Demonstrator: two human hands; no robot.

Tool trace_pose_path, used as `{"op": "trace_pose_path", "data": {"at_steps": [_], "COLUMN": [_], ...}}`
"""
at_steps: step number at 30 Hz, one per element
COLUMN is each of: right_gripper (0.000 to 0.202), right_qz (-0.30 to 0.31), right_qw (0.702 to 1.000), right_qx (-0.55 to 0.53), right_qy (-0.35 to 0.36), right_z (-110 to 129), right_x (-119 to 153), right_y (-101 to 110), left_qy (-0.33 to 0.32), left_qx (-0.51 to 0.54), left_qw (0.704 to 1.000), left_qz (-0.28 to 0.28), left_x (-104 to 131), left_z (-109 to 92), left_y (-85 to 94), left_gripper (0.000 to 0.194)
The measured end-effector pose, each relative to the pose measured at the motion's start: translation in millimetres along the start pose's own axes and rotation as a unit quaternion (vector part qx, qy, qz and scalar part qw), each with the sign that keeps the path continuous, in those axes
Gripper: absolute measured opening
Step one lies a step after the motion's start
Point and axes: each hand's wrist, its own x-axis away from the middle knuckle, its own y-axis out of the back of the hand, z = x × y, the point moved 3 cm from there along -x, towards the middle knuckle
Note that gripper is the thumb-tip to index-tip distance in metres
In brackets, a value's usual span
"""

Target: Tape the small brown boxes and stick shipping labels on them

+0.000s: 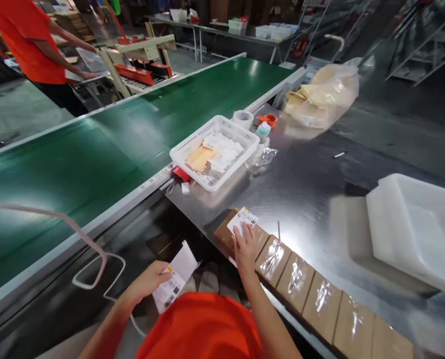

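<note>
My left hand (151, 280) is closed, the thumb on top of printed shipping labels (175, 283) held low beside my body. The sheet's upper part is blank white and bends upward. My right hand (246, 245) lies with its fingers extended on a white shipping label (243, 219), on top of the end box in a row. That brown cardboard box (224, 228) sits at the near edge of the metal table. Several more taped cardboard boxes (296, 275) stand close together in the row, running towards the lower right.
A white basket (214, 188) with papers stands beside the green conveyor belt (95, 144). Tape rolls (242, 118) are behind it. White bins (390, 224) stand on the metal table (300, 194) at right. A person in an orange shirt (24, 40) stands across the belt.
</note>
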Motion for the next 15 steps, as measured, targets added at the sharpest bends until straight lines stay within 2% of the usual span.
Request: {"op": "trace_pose_path", "data": {"at_steps": [4, 10, 15], "right_gripper": [0.024, 0.025, 0.026], "right_qz": [0.031, 0.039, 0.040], "right_qw": [0.998, 0.986, 0.968], "right_qx": [0.043, 0.121, 0.204], "right_qy": [0.028, 0.105, 0.139], "right_z": [-11.2, -20.8, -26.5], "right_x": [11.8, 16.2, 16.6], "right_y": [-20.4, -31.2, -40.6], "left_qy": [-0.026, -0.019, 0.001], "left_qx": [-0.030, -0.049, -0.036], "left_qw": [0.999, 0.999, 0.999], "left_qz": [-0.004, -0.007, -0.013], "left_x": [-1.1, -0.9, 1.0], "left_z": [5.5, 11.0, 8.3], "left_y": [-1.4, -1.0, -2.5], "left_gripper": [0.023, 0.028, 0.029]}}
